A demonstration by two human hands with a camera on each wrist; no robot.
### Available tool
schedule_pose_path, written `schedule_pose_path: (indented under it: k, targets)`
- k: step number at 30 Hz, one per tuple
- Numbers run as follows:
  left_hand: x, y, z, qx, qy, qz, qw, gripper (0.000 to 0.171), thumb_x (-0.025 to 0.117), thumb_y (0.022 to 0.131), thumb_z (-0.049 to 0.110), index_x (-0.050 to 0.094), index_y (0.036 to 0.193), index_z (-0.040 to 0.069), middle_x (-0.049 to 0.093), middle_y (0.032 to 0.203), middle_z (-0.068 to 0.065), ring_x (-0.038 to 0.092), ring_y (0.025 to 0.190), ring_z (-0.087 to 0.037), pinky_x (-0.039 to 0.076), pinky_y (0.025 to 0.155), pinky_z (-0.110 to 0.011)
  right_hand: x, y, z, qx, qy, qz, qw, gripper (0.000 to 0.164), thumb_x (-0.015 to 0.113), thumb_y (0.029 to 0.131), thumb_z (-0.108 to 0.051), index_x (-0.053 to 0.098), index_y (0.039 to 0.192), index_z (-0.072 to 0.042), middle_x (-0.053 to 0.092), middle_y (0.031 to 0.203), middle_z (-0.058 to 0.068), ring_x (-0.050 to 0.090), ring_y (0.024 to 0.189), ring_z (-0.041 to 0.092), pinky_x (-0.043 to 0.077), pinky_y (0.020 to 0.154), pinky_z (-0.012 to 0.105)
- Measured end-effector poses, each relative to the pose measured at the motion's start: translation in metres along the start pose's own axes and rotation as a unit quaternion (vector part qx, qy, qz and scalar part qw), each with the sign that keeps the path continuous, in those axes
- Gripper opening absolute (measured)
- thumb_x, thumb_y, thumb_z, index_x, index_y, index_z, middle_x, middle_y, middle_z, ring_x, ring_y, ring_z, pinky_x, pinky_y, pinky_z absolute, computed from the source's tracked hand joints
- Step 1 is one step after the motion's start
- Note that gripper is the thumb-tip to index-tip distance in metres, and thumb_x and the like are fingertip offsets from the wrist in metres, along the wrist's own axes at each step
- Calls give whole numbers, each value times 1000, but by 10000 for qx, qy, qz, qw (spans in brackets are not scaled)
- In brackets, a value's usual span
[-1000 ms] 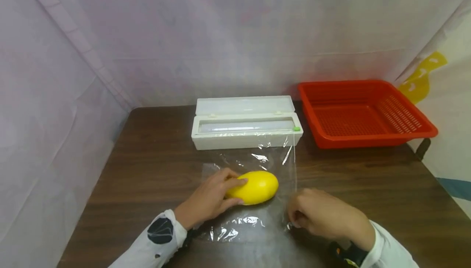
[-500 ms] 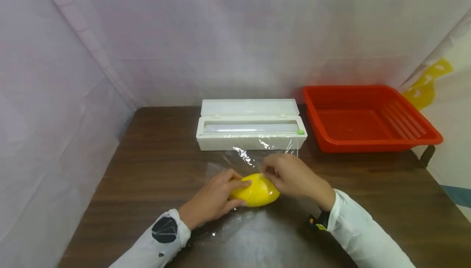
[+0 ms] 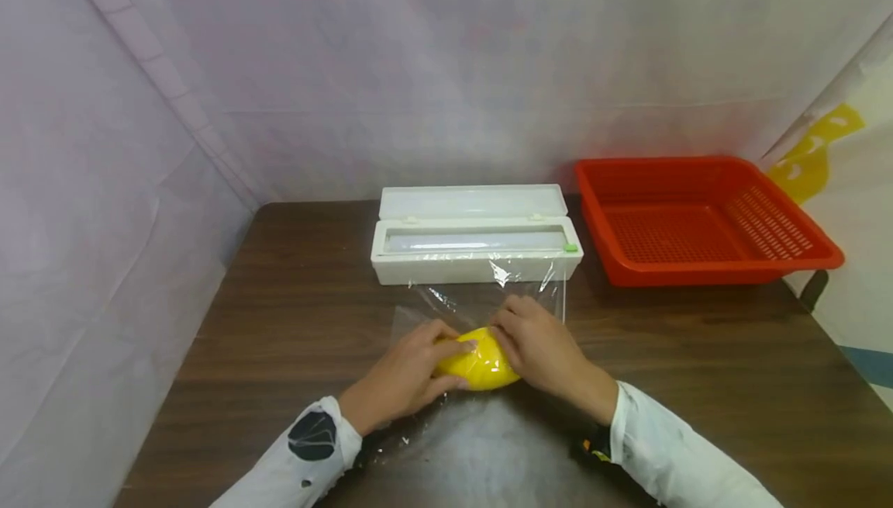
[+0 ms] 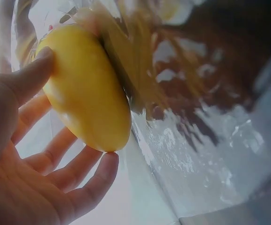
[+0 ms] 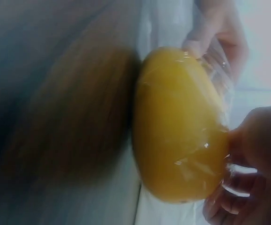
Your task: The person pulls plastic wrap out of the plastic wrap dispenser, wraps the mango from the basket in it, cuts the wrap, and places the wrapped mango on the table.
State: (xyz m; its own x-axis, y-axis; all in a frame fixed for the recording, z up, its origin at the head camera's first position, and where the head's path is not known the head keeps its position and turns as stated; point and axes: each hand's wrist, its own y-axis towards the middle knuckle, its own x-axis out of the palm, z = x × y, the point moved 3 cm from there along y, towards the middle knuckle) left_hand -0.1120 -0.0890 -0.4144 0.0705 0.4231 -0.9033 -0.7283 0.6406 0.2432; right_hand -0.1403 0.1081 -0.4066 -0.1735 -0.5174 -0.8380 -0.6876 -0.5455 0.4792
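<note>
A smooth yellow oval fruit [image 3: 481, 361] lies on a sheet of cling film [image 3: 432, 434] at the front middle of the table. My left hand [image 3: 412, 372] holds its left end, thumb on one side and fingers spread round the other, as the left wrist view shows. With curled fingers my right hand [image 3: 540, 345] pinches the film's edge and presses it over the fruit's right end. In the right wrist view, creased, shiny film covers the fruit [image 5: 177, 126]. Behind, the film runs back to a white cling film dispenser [image 3: 474, 269], its lid raised and the roll showing inside.
A red plastic basket [image 3: 705, 267] stands at the back right, close beside the dispenser. The green slider [image 3: 570, 248] sits at the right end of the dispenser's front edge. White sheeting [image 3: 446, 66] hangs behind the brown wooden table [image 3: 300, 298] and along its left.
My right hand has moved from the right front corner of the film up and left onto the fruit, folding the film over it. The left hand keeps its grip.
</note>
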Motion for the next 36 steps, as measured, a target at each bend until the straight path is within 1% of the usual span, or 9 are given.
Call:
schedule_pose_path:
  k: [7,11,15,19,21,24,28,32,36]
  targets:
    - [1,1,-1,-76,-123,52,9999,53,75,83,39,67,129,14,62,116,-6,56,101,-16,55,90,-38,-1,-7,-1,-366,-82,-131,9992,18,66,89,-15,77,99,-5,64,93,6,54,85,21,53,70,39]
    - [1,-2,0,-208,-127,-18,9997,57,71,88,38,58,140,18,57,131,-13,54,112,-23,52,97,-46,-1,-11,0,-443,-65,-32,9990,19,68,88,-13,77,101,-4,66,94,8,56,86,22,55,72,40]
    - [-13,-12,-4,-433,-114,168,9989,53,64,94,36,52,144,23,53,139,-12,51,120,-24,51,98,-51,0,-13,1,-463,-3,45,9989,19,68,87,-13,77,100,-3,66,94,9,57,87,23,55,73,41]
    - [-33,-36,-11,-566,-286,392,9972,46,70,88,42,66,127,18,62,118,-1,56,104,-15,56,87,-43,0,-13,3,-449,37,68,9990,19,67,88,-12,77,100,-2,65,94,9,56,87,23,54,74,41]
    - [-38,-52,-13,-663,-339,196,9970,52,76,80,51,69,119,18,62,108,2,57,95,-13,57,82,-41,1,-14,3,-444,55,33,9990,19,66,88,-12,76,101,-2,65,94,9,56,87,23,54,75,41]
    - [-36,-75,-13,-861,-290,-516,9945,67,80,68,60,68,117,17,61,103,1,55,90,-14,56,80,-42,2,-15,3,-403,42,-50,9992,20,65,90,-14,76,102,-2,65,95,9,56,86,24,54,74,42]
    - [-30,-93,-12,-1128,-84,-1311,9849,68,83,67,52,65,121,15,60,105,-2,54,90,-16,56,79,-46,3,-16,3,-339,-76,-101,9993,21,64,91,-16,75,103,-3,63,94,8,55,84,23,53,71,41]
    - [-27,-95,-11,-1062,65,-1218,9868,46,84,73,30,68,113,14,61,101,-1,55,87,-16,55,75,-45,3,-15,3,-362,-161,-60,9992,21,64,91,-18,74,103,-3,62,94,8,54,84,24,53,71,42]
    - [-26,-93,-9,-749,158,-1049,9915,25,82,76,19,72,99,16,63,92,2,57,82,-13,56,71,-41,4,-14,2,-392,-167,-59,9991,21,64,91,-18,74,103,-3,63,95,8,55,85,24,53,71,42]
